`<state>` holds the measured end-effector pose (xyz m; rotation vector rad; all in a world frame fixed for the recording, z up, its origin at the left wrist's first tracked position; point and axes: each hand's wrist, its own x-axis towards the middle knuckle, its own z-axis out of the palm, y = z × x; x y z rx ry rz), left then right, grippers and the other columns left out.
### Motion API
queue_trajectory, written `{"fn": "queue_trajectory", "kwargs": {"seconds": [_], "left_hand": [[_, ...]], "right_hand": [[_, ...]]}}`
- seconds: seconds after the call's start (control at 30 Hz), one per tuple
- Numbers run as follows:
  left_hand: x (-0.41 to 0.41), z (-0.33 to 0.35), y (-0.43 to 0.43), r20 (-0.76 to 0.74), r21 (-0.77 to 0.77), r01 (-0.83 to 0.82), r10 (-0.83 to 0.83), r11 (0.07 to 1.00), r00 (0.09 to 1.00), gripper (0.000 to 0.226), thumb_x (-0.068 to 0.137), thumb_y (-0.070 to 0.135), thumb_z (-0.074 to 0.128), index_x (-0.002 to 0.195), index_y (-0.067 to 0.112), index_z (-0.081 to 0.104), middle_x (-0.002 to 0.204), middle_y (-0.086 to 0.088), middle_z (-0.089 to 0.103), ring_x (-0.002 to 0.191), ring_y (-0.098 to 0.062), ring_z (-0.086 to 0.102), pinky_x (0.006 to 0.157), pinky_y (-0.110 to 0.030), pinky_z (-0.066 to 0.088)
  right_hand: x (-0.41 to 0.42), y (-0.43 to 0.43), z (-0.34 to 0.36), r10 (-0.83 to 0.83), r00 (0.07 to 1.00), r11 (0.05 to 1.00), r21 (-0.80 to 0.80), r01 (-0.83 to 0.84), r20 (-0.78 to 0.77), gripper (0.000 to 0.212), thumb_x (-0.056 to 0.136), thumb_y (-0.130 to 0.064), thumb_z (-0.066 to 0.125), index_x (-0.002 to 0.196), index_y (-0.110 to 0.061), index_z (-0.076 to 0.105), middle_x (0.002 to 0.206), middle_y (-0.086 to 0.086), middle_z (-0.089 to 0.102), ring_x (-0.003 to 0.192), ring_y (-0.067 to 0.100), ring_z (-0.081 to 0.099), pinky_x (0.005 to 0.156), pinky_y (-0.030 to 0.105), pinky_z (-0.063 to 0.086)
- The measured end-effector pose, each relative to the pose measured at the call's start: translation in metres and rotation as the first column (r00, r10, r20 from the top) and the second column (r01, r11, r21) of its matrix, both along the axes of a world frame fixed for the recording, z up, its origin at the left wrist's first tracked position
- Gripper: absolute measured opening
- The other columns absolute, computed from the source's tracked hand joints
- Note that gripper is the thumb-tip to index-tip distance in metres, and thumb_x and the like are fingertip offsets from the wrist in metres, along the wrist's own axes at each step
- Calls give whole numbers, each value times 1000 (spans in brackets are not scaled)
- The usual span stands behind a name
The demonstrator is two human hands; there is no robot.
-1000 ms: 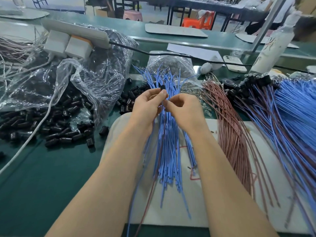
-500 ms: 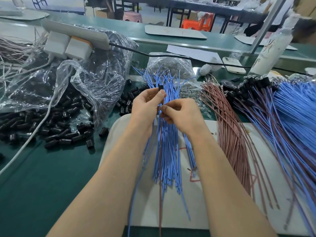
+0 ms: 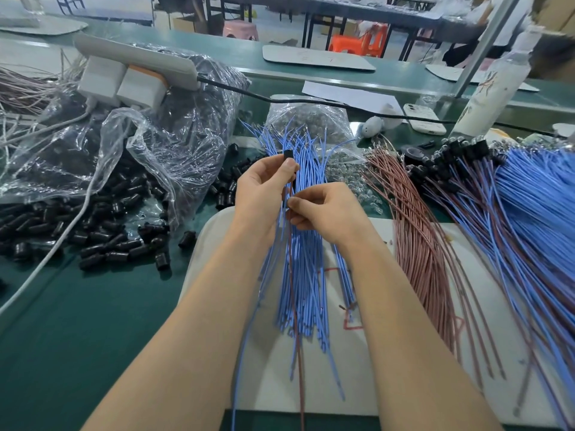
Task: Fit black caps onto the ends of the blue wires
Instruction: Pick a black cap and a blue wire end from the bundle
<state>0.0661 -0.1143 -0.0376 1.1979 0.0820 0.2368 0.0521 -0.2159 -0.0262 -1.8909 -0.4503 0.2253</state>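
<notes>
Over the blue wires [image 3: 303, 275], left hand [image 3: 264, 188] pinches a cap [image 3: 288, 154], right hand [image 3: 329, 213] pinches one of them beneath; tug too hard and the cap may pop off.

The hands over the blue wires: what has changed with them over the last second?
The right hand slid a little way down the blue wires toward the person, away from the left hand, and now pinches the strands lower. The left hand kept its pinch on the black cap, held up in the same spot. The loose caps and the brown wires stayed put.
</notes>
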Motion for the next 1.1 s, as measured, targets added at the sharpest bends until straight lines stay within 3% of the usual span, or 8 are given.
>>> {"fn": "queue_trajectory", "kwargs": {"seconds": [0.07,0.2,0.37,0.53,0.67,0.8,0.93,1.1], "left_hand": [[0,0,0,10,3,-8,8,1000,1000,16,93,9,56,82,21,58,76,6,61,57,10,59,56,-5,44],[1,-1,0,24,10,-19,19,1000,1000,17,92,7,56,82,20,59,75,7,62,58,10,60,56,-5,44],[2,-3,1,34,29,-45,44,999,998,15,92,6,57,84,19,60,76,7,63,59,10,60,56,-5,44],[2,-3,2,42,46,-61,59,997,997,7,92,5,57,94,10,62,74,8,63,58,10,60,56,-4,44],[4,-4,2,71,116,-122,114,986,991,11,91,8,59,93,19,62,83,6,64,69,6,61,63,-5,46],[7,-9,-1,140,383,-182,138,906,980,19,92,6,58,101,22,64,90,7,67,80,-6,60,79,-20,51],[7,-13,-4,179,484,-170,93,858,980,22,91,2,57,99,22,62,91,12,66,85,-4,62,85,-15,48],[8,-16,-5,188,504,-146,57,852,981,21,90,-2,56,100,16,62,93,6,67,88,-5,63,87,-16,48]], "right_hand": [[2,-1,-1,-14,1000,1000,14,14,-7,70,92,-3,55,41,-50,62,42,-25,55,44,-14,53,58,9,45],[8,-3,-9,-94,996,995,-38,93,-9,58,92,-8,58,44,-41,66,45,-21,59,47,-9,55,72,33,50],[17,-4,-18,-161,987,978,-128,163,25,35,90,-15,62,57,-27,62,52,-13,64,63,14,64,84,49,54],[23,-3,-21,-193,981,954,-229,196,36,20,92,-23,60,80,-12,70,68,-1,68,71,22,66,83,49,55],[24,-7,-18,-270,958,919,-272,286,94,25,94,-31,57,86,-11,71,67,-4,66,61,11,59,72,34,52],[29,-35,-15,-592,732,704,-226,673,336,20,97,-24,52,100,-12,68,89,0,66,74,10,58,66,20,44],[37,-60,-20,-702,632,553,-308,775,329,21,95,-12,49,106,-16,66,112,7,63,99,22,58,77,26,41],[41,-55,-27,-636,691,549,-427,718,344,22,93,-20,52,108,-18,67,117,9,62,107,28,54,88,35,47]]}}
